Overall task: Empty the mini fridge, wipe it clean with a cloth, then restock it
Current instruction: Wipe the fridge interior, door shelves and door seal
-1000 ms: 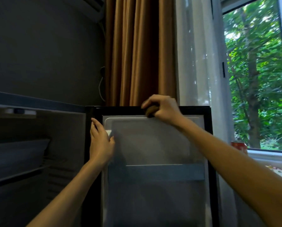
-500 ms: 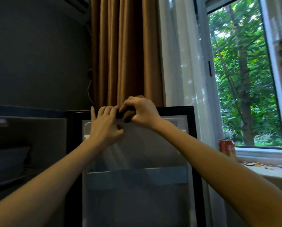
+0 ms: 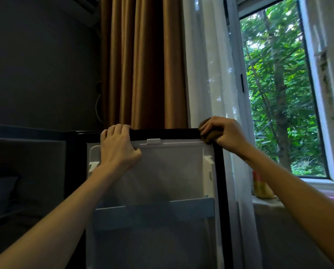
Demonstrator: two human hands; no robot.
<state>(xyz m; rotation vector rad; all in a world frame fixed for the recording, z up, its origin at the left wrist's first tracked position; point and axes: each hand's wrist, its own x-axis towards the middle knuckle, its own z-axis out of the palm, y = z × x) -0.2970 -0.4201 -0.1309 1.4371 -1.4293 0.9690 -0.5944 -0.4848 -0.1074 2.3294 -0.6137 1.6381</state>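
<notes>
1. While the left hand (image 3: pixel 119 150) hooks its fingers over the top edge of the open mini fridge door (image 3: pixel 162 171), with the thumb laid against the white inner liner, the door is braced for wiping. A firm grip there should stop the door swinging away under pressure.
2. The right hand (image 3: pixel 223 135) has its fingers curled tightly round a bunched brown cloth (image 3: pixel 210 135). It presses the cloth onto the black door seal (image 3: pixel 162 131) at the door's top right corner.
3. The step in hand appears to be wiping the seal. The door's compartments look bare, so emptying seems done, at least here, and restocking is yet to come.
4. Corners are where grime tends to collect, so a fold of cloth worked into the seal's groove would do better than a flat pass over it.
5. Moderate pressure suits the soft seal, since a hard drag could pull it out of its channel.
6. From the corner, one unbroken stroke down the right-hand side would avoid missed patches.
7. The liner and the pale blue door rail (image 3: pixel 154 212) are best wiped from the top down, so drips land on parts not yet cleaned.
8. The fridge cabinet (image 3: pixel 26 171) lies dark at the left, and whether it is clean cannot be told.
</notes>
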